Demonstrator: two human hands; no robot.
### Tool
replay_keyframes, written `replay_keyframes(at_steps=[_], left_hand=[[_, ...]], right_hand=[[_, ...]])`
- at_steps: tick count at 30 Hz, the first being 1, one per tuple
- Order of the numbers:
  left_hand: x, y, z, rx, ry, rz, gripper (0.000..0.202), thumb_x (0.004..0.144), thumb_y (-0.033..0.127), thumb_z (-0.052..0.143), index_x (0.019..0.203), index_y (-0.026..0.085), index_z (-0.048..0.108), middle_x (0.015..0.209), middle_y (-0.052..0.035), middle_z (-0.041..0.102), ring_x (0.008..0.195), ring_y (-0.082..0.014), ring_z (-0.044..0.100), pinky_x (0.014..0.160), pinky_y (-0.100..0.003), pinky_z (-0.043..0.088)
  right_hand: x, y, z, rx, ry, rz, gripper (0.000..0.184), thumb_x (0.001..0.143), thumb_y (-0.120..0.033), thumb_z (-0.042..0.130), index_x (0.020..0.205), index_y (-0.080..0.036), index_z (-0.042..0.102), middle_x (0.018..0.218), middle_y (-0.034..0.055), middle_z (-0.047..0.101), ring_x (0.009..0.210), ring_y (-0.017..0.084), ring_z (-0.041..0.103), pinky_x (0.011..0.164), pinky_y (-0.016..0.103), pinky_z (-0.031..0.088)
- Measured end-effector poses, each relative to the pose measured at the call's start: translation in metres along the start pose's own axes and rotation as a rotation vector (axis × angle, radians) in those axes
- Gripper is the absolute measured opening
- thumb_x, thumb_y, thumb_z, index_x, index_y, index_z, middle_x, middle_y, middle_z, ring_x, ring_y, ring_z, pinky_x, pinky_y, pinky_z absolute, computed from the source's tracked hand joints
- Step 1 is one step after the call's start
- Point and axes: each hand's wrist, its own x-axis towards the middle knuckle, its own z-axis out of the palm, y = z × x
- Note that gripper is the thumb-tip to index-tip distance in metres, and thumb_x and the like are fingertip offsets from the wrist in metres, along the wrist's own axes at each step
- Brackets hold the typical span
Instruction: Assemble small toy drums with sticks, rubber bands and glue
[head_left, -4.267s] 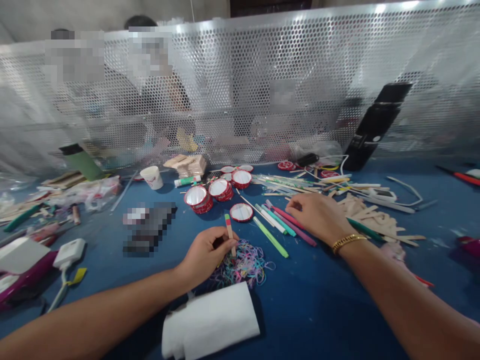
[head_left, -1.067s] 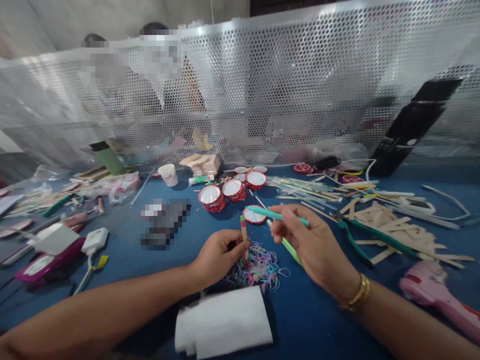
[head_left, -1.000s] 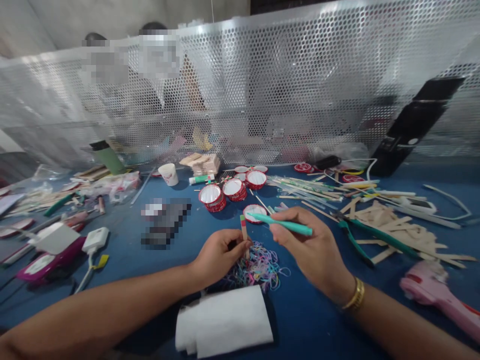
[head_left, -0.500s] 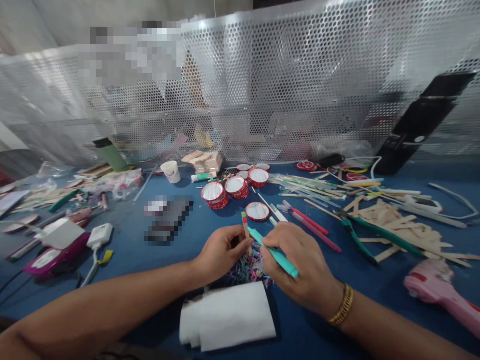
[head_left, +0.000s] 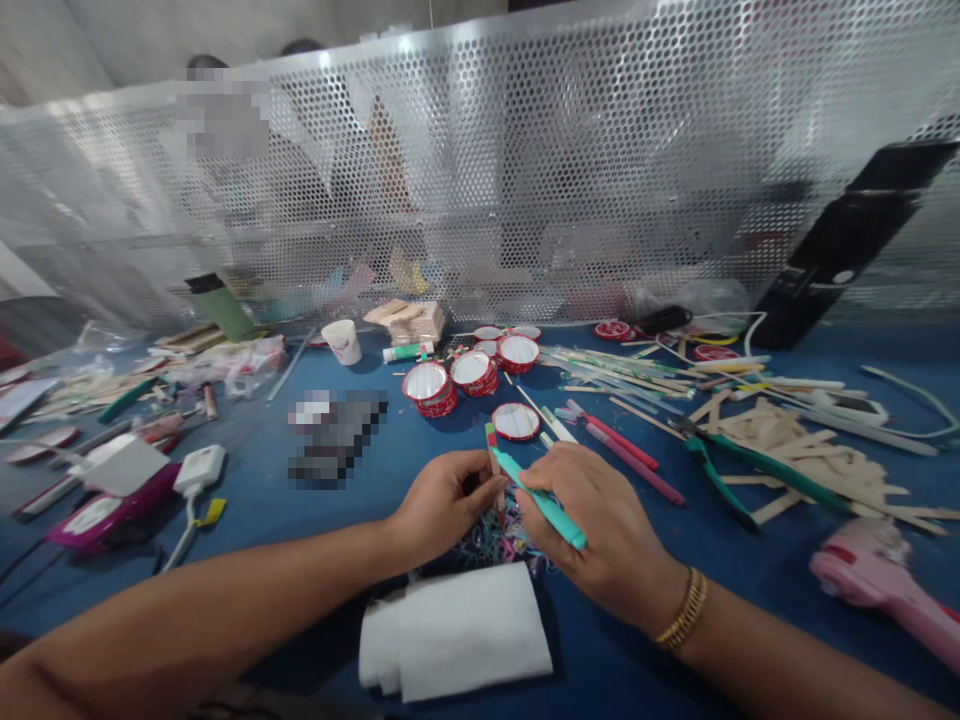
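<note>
Between thumb and fingers, my left hand (head_left: pixel 446 500) pinches a small wooden stick (head_left: pixel 491 437) whose upper end is coloured green and red. My right hand (head_left: pixel 600 525) holds a turquoise marker (head_left: pixel 551 515) like a pen, its tip at the stick just above my left fingers. Whether the tip touches the wood is too small to tell. Below both hands lies a heap of shiny coloured shreds (head_left: pixel 510 540), partly covered by them. Nearer to me is a folded white cloth or tissue (head_left: pixel 457 635). A red-rimmed round disc (head_left: pixel 515 421) lies just beyond the stick.
Stacked red-rimmed discs (head_left: pixel 435 400) stand behind my hands, near a paper cup (head_left: pixel 342 342). To the right are pink markers (head_left: pixel 634 465), green-handled pliers (head_left: pixel 772 465), loose wooden sticks (head_left: pixel 810 440) and a pink glue gun (head_left: pixel 862 565). A perforated metal screen (head_left: pixel 525 200) bounds the table's back.
My right hand has shifted slightly with the turquoise marker, whose rear end has moved up and left. My left hand keeps the stick in nearly the same place.
</note>
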Motion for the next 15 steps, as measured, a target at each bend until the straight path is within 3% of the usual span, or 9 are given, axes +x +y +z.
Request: replay_keyframes(at_steps=[15], left_hand=[[0.0003, -0.0019, 0.0005, -0.019, -0.007, -0.004, 0.034, 0.092, 0.039, 0.056, 0.068, 0.015, 0.055, 0.059, 0.0051, 0.045, 0.055, -0.0089, 0.037, 0.052, -0.022, 0.029]], right_hand=[[-0.0001, -0.0002, 0.0009, 0.010, -0.001, -0.003, 0.010, 0.089, -0.017, 0.058, 0.099, -0.020, 0.056, 0.081, 0.0052, 0.066, 0.080, 0.020, 0.064, 0.080, 0.039, 0.054]])
